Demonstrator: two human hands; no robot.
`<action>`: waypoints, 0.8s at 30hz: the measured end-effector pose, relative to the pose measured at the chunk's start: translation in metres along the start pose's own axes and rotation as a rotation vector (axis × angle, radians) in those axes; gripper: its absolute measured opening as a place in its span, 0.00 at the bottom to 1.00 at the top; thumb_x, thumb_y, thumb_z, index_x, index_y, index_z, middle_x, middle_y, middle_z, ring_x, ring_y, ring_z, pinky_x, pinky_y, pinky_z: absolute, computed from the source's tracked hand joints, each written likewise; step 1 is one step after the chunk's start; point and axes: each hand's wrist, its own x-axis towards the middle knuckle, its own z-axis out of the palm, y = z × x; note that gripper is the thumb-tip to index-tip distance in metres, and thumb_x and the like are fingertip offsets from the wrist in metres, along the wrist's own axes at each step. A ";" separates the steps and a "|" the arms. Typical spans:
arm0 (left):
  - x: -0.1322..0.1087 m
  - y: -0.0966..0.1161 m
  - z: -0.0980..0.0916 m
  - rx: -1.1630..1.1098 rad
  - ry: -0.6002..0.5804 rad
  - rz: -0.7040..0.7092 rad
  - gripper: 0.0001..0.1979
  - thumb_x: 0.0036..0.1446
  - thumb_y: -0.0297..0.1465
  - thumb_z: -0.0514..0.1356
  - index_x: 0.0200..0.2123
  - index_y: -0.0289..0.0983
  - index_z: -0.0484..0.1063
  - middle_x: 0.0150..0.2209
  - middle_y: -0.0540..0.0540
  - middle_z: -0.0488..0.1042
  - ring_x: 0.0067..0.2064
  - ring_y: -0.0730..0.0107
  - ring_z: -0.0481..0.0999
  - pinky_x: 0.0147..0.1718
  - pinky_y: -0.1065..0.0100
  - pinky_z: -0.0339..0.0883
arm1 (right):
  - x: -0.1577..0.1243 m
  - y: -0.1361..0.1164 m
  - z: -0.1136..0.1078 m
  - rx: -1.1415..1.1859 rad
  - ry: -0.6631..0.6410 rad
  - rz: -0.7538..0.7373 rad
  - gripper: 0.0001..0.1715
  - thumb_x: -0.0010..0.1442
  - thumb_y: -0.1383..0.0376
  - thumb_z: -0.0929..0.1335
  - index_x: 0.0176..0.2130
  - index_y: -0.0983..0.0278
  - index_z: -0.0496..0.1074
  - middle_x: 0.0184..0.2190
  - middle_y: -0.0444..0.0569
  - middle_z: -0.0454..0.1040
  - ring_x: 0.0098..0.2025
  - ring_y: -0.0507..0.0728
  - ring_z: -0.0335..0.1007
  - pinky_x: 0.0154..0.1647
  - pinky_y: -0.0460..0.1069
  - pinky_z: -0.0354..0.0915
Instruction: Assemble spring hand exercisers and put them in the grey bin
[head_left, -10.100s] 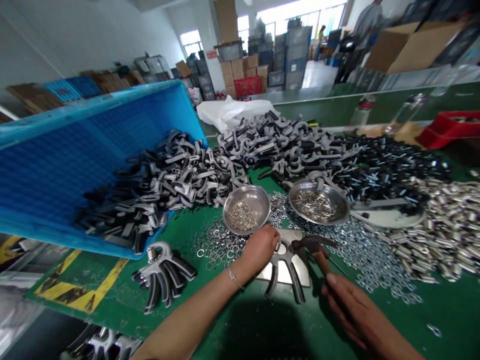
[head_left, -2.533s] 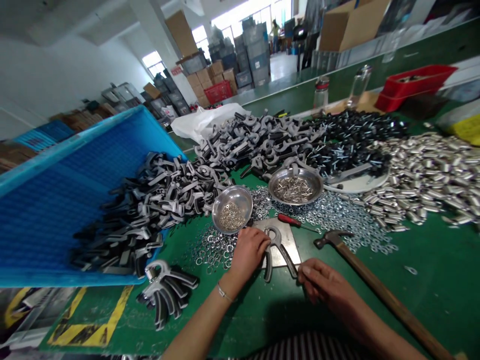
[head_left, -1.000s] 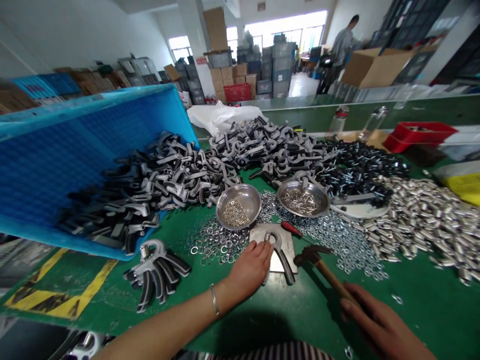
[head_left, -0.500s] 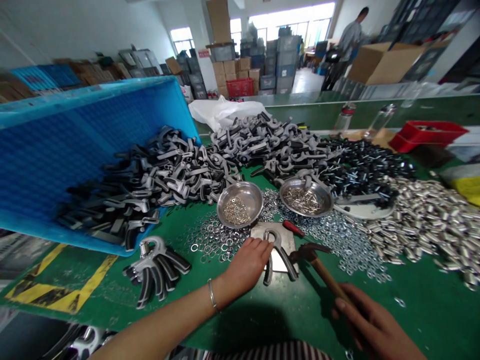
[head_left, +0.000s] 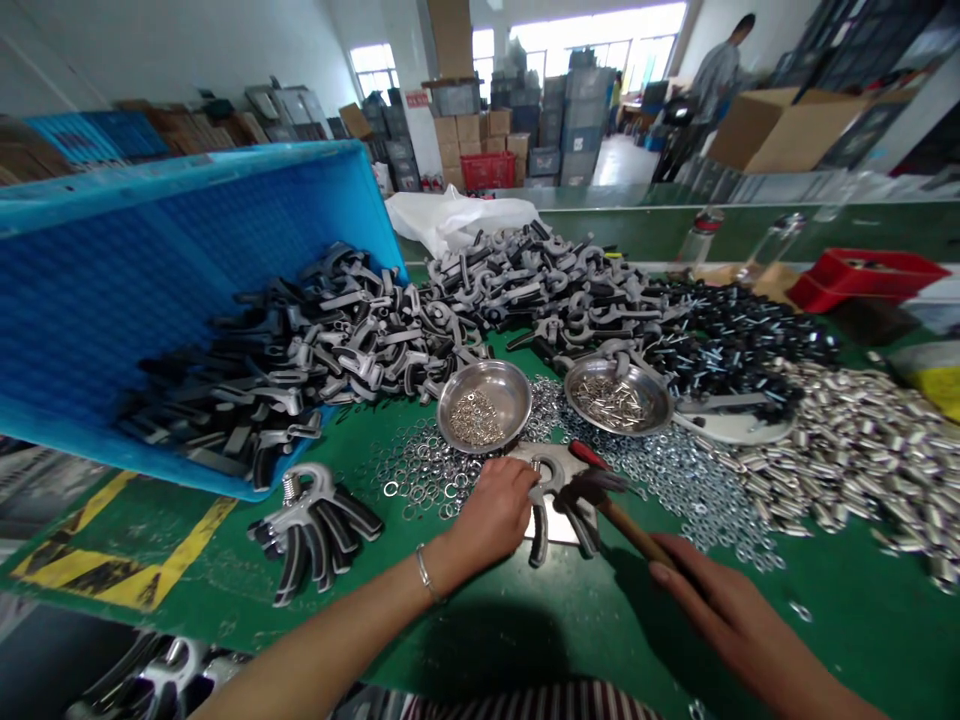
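My left hand [head_left: 501, 502] is closed on a grey and black hand grip strengthener [head_left: 540, 535], pressing it down on a flat metal plate [head_left: 561, 526]. Its two handles point toward me. A claw hammer [head_left: 636, 530] is in my right hand [head_left: 712, 605], fingers wrapped round the wooden handle. The hammer's head is over the right side of the strengthener; whether they touch I cannot tell. Behind the head lies a red-handled screwdriver [head_left: 587, 455], partly hidden. Several assembled strengtheners [head_left: 319, 525] with springs lie fanned together at the left.
Steel bowls of small washers [head_left: 514, 395] and pins [head_left: 611, 400] stand behind the plate. Loose rings and nuts [head_left: 690, 500] surround them. A blue crate [head_left: 375, 200] spills grey handles [head_left: 525, 270]. Metal cylinders [head_left: 862, 440] and a red bin [head_left: 862, 280] are at right. A person [head_left: 716, 85] stands far back.
My right hand has brought the hammer left and its head now overlaps the strengthener. My left hand has stayed on the strengthener. The view has shifted slightly.
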 end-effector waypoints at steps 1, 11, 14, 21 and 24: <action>-0.001 -0.001 -0.001 0.008 0.007 -0.029 0.14 0.62 0.27 0.58 0.51 0.36 0.69 0.48 0.41 0.72 0.52 0.57 0.68 0.54 0.54 0.62 | 0.002 -0.004 -0.002 -0.021 0.011 -0.023 0.25 0.68 0.47 0.61 0.55 0.57 0.71 0.48 0.52 0.80 0.47 0.63 0.77 0.49 0.55 0.72; 0.007 -0.008 -0.011 0.167 -0.123 -0.033 0.07 0.63 0.33 0.60 0.38 0.35 0.74 0.40 0.42 0.73 0.47 0.55 0.68 0.50 0.53 0.62 | 0.037 -0.020 -0.001 -0.198 -0.072 -0.162 0.24 0.69 0.50 0.59 0.54 0.58 0.73 0.45 0.53 0.81 0.43 0.64 0.79 0.46 0.56 0.73; 0.008 -0.010 -0.008 0.168 -0.100 -0.018 0.06 0.64 0.31 0.59 0.38 0.35 0.74 0.40 0.42 0.73 0.47 0.55 0.69 0.51 0.54 0.62 | 0.039 -0.018 0.000 -0.192 0.002 -0.167 0.27 0.69 0.50 0.58 0.59 0.58 0.69 0.51 0.54 0.79 0.47 0.65 0.78 0.49 0.58 0.72; 0.006 -0.013 -0.001 0.188 -0.096 0.007 0.07 0.65 0.31 0.58 0.39 0.35 0.73 0.41 0.41 0.73 0.48 0.55 0.69 0.53 0.53 0.62 | 0.070 -0.026 -0.008 -0.237 -0.009 -0.183 0.26 0.70 0.49 0.57 0.57 0.59 0.70 0.47 0.54 0.80 0.44 0.64 0.79 0.46 0.57 0.72; 0.009 -0.013 0.001 0.210 -0.090 0.002 0.07 0.66 0.31 0.57 0.38 0.36 0.74 0.41 0.41 0.73 0.47 0.54 0.69 0.52 0.52 0.64 | 0.089 -0.031 -0.008 -0.301 -0.010 -0.175 0.30 0.70 0.50 0.56 0.59 0.62 0.68 0.46 0.57 0.81 0.43 0.67 0.79 0.45 0.59 0.72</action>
